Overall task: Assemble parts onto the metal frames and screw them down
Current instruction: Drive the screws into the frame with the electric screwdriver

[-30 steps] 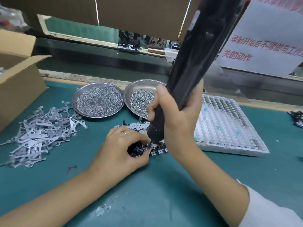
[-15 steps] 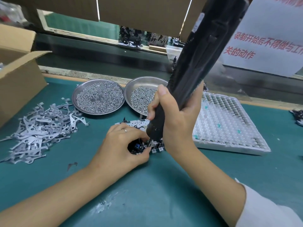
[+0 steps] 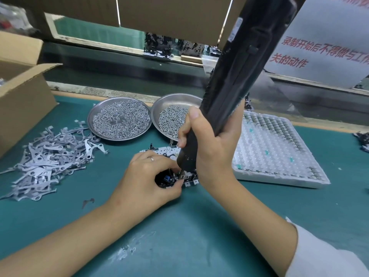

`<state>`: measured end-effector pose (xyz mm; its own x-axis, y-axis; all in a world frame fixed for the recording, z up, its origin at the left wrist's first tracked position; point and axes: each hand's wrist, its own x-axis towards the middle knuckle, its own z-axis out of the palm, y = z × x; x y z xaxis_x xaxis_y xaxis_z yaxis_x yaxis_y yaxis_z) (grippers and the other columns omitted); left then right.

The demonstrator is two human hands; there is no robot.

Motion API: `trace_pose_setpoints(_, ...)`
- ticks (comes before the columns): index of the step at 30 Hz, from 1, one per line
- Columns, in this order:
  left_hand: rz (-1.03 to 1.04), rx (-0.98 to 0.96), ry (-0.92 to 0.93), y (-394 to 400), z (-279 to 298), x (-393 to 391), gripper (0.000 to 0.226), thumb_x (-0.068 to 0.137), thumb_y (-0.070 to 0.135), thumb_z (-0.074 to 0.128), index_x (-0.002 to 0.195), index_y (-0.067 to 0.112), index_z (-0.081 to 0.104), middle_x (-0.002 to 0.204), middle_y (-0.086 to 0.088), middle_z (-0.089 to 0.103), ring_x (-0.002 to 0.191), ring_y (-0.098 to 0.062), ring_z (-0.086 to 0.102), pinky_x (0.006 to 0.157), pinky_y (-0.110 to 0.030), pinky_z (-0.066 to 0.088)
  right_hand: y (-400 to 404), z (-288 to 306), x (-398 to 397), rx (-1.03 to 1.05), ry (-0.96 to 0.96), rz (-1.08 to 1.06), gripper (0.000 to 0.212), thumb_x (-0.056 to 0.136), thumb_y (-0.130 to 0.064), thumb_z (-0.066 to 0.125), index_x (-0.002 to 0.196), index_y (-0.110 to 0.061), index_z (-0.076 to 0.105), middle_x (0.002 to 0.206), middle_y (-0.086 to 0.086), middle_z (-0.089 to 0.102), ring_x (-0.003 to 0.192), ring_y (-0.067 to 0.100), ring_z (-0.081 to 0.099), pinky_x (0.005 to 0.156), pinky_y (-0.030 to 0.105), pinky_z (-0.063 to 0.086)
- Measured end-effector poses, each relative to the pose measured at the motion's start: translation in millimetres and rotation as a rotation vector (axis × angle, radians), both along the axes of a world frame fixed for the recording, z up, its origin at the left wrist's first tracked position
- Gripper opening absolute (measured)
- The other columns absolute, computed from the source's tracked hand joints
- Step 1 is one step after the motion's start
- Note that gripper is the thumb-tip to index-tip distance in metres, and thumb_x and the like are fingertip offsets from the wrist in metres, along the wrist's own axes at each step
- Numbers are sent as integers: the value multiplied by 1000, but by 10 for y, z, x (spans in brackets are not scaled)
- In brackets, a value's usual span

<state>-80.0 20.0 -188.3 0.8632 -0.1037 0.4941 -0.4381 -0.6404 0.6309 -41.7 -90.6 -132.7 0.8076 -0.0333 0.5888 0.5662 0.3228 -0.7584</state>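
A perforated metal frame (image 3: 159, 153) lies flat on the green mat at centre, mostly covered by my hands. My left hand (image 3: 147, 176) pinches its near edge, where a black part with a blue piece (image 3: 166, 179) sits. My right hand (image 3: 211, 148) grips a long black electric screwdriver (image 3: 239, 70), tilted up to the right, with its tip pressed down on the frame just right of the blue piece. Two round steel dishes hold small screws: a full one (image 3: 119, 121) and a half-full one (image 3: 171, 118) behind the frame.
A heap of flat grey metal levers (image 3: 50, 156) lies to the left. An open cardboard box (image 3: 22, 92) stands at far left. A white plastic tray (image 3: 275, 148) with rows of small parts sits to the right. A conveyor runs behind the mat.
Both hands and the screwdriver stay on the same spot of the frame. Only the view has shifted slightly.
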Motion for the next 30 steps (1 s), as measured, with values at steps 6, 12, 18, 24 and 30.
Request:
trace_pose_setpoints(6,-3,-9,6,1,-5,-7,17,61,23,74,77,20,73,75,28,57,77,-2,51,82,-24,38,-66,42,22,28,-37,15,22,83,-12,57,92,-22,39,54,8,46,37,17,45,42,23,38)
trace_pose_setpoints(12,18,-1,40,4,-9,-18,20,62,25,73,81,22,75,76,18,67,79,-5,54,87,-30,39,-112,24,119,-10,-32,-16,24,85,-10,57,94,-23,39,55,7,46,37,18,45,43,22,39)
trace_pose_setpoints(18,39,13,58,-5,7,-33,20,63,26,72,82,23,75,77,19,66,80,-8,57,87,-29,41,-129,-19,157,-62,69,61,24,82,-16,61,91,-22,39,58,9,46,38,19,46,42,22,40)
trace_pose_setpoints(24,-4,19,60,22,26,-28,26,64,18,84,88,22,75,82,17,67,83,-6,58,90,-32,40,-257,-58,122,-136,77,-22,53,82,-27,66,125,-16,39,82,9,55,67,22,60,64,28,51)
trace_pose_setpoints(30,61,-248,22,34,100,-25,26,79,48,54,97,35,66,86,17,66,82,-5,60,86,-40,47,-377,-368,-152,-213,-60,-479,22,88,-23,53,107,-29,47,93,-9,49,86,4,49,80,22,39)
